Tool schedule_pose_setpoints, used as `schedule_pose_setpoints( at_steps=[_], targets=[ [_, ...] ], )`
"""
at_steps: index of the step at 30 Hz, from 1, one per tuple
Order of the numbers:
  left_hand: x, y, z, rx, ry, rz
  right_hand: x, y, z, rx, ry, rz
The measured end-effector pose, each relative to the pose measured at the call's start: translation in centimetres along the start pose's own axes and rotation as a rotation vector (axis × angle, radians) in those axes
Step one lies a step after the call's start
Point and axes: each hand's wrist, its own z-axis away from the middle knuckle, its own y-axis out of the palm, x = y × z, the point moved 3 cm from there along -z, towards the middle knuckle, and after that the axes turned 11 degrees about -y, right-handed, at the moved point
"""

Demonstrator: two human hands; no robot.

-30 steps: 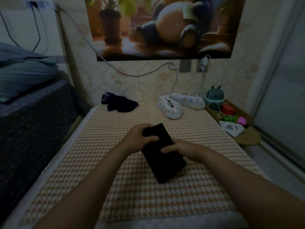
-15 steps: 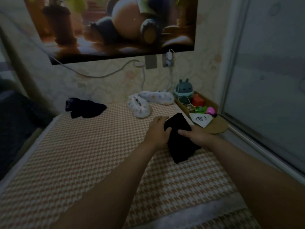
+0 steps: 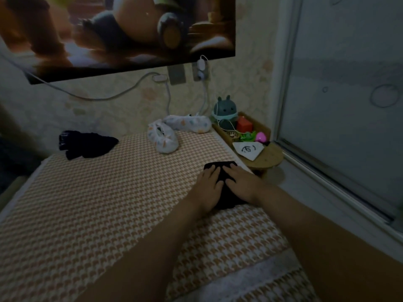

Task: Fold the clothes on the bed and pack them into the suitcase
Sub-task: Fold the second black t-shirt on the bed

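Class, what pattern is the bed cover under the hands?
Tan-and-white houndstooth bed cover, clearest in the head view.

Two bare arms, bare hands.
Left hand (image 3: 207, 185) and right hand (image 3: 242, 182): forearms uncovered from wrist back to frame edge.

bed cover (image 3: 109, 203): woven cloth, houndstooth, matt, rough-ish
folded garment (image 3: 220, 168): blk cloth, matt, smooth
loose clothes (image 3: 87, 144): blk cloth, matt, crumpled
slippers (image 3: 163, 140): soft printed cloth, matt
shelf (image 3: 270, 158): pale wood, smooth
poster (image 3: 130, 29): glossy print
cable (image 3: 104, 98): wht plastic, smooth
toy (image 3: 224, 110): plastic, sl. sheen
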Motion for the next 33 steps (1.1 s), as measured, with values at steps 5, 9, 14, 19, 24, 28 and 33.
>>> schedule_pose_setpoints(
  at_steps=[5, 9, 14, 19, 24, 28, 33],
  targets=[
    [0.8, -0.8, -1.8, -0.072, -0.104, 0.106, 0.0, -0.7, 0.3, -0.043, -0.019, -0.067],
    [1.4, 0.9, -1.2, -0.099, -0.071, 0.202, 0.3, -0.1, -0.4, 0.003, -0.023, -0.007],
    [2.9, 0.3, -2.3, 0.035, -0.085, 0.099, 0.9, -0.1, -1.5, 0.015, 0.014, 0.109],
    [5.2, -3.4, -2.2, 0.012, -0.129, 0.237, 4.3, -1.1, -3.3, -0.082, 0.016, 0.249],
    [11.1, -9.6, -1.9, -0.159, -0.157, 0.203, 11.3, -0.1, -8.0, -0.136, -0.070, 0.138],
    [18.2, -15.4, -1.7, -0.261, -0.222, 0.153, 17.5, 2.1, -14.2, -0.054, -0.184, 0.030],
    [28.8, -21.0, -2.0, -0.306, -0.322, 0.069, 24.7, 5.9, -23.7, 0.051, -0.246, 0.055]
  ],
)
